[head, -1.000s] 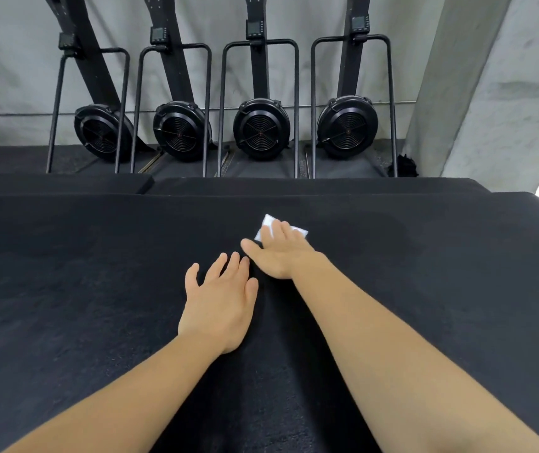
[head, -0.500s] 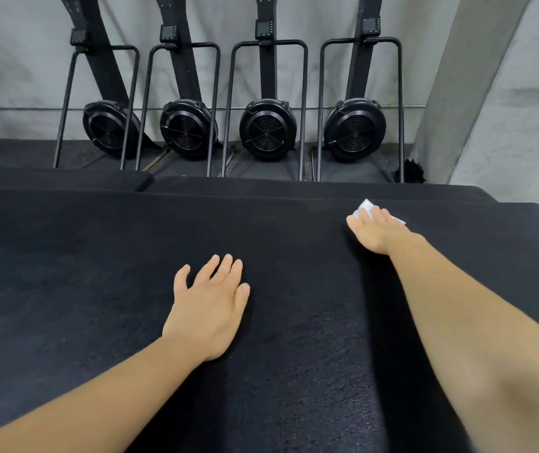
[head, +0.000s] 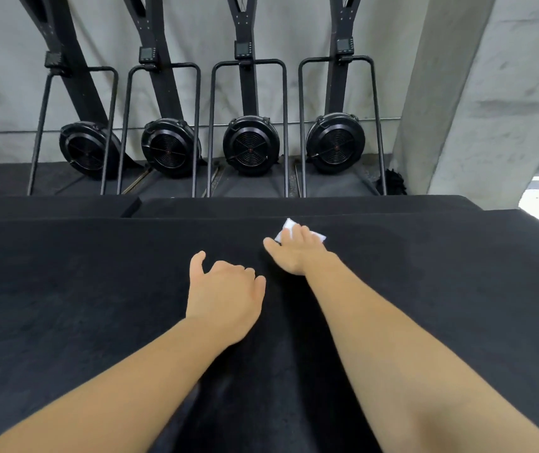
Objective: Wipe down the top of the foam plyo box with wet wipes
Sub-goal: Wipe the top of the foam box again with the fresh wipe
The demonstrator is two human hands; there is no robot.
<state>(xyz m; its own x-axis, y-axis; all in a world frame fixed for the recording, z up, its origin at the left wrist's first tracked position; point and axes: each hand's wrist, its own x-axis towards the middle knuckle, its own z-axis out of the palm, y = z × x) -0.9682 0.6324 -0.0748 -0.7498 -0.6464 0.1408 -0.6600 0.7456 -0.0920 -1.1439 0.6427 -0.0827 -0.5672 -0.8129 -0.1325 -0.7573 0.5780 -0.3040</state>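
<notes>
Right hand (head: 297,253) flat on the wet wipe (head: 287,227), fingers straight and together, pressing it onto the top of the plyo box (head: 98,305). No curl round it, no pinch; the palm just bears down. Thumb splayed out to the left, on bare foam.

Wipe sits close to the far edge of the box top, a little right of the middle. It lies ahead of both hands and to the right of my left hand (head: 225,295). Only the right hand is touching it; the left is nearer me and apart from it.

Left hand rests on the box top, fingers loosely curled under, thumb out to the left. Nothing in it that I can see.

Wipe's long axis: my guess is roughly along the far edge, since one white corner shows beyond the fingertips and another to the right of them. Judgement only, as most of the pad is under my fingers.

Next stroke looks set to run sideways along that far edge, or back toward me.

Hard to make out: which parts of the black foam are damp. The near edge of the box is cut off.
</notes>
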